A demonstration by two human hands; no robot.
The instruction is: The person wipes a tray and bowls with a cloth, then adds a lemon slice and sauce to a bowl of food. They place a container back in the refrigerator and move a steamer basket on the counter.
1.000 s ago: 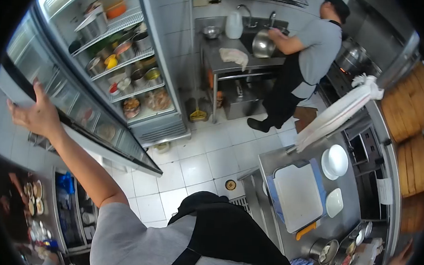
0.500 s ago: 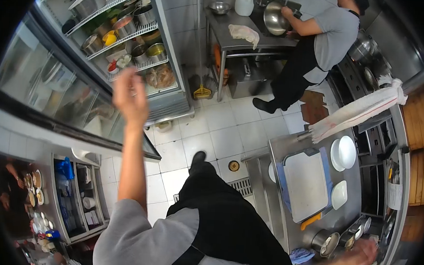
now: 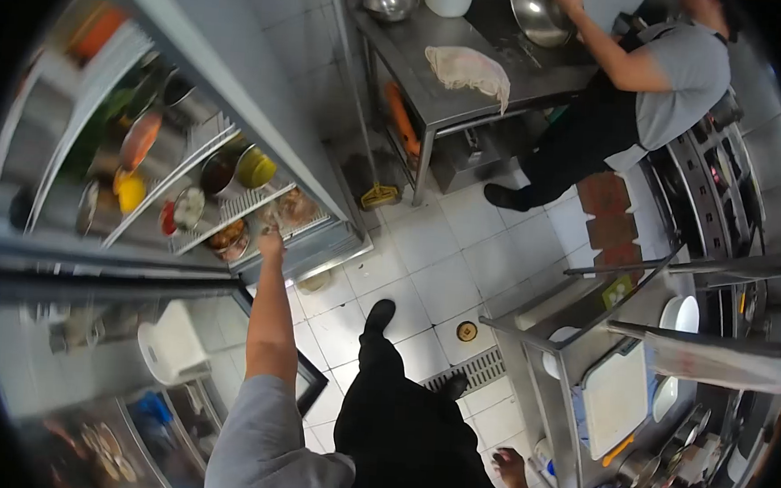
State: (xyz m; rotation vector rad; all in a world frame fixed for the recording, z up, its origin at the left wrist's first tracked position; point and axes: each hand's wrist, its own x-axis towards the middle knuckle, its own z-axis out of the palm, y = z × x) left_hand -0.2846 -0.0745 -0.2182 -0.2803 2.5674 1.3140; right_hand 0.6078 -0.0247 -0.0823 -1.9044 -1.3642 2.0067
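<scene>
My left hand (image 3: pixel 271 242) reaches into the open fridge at its lower shelf, between a metal pot of food (image 3: pixel 229 238) and a clear bag of pale food (image 3: pixel 296 210). Its fingertips are too small and blurred to show whether they hold anything. On the shelf above stand a pot with yellow-green contents (image 3: pixel 256 168) and a container of white pieces (image 3: pixel 189 207). My right hand (image 3: pixel 511 466) hangs low beside the steel counter, fingers loosely curled and apart, with nothing visible in it.
The fridge's glass door (image 3: pixel 310 384) stands open at the left. Another person (image 3: pixel 677 83) handles a metal bowl (image 3: pixel 540 16) at the back steel table (image 3: pixel 470 115). The right counter bears a white cutting board (image 3: pixel 615 401). A floor drain grate (image 3: pixel 476 372) lies near my feet.
My left hand has moved from in front of the fridge to its lower shelf. My right hand has left the area over the counter and hangs beside it. The view has shifted closer to the fridge.
</scene>
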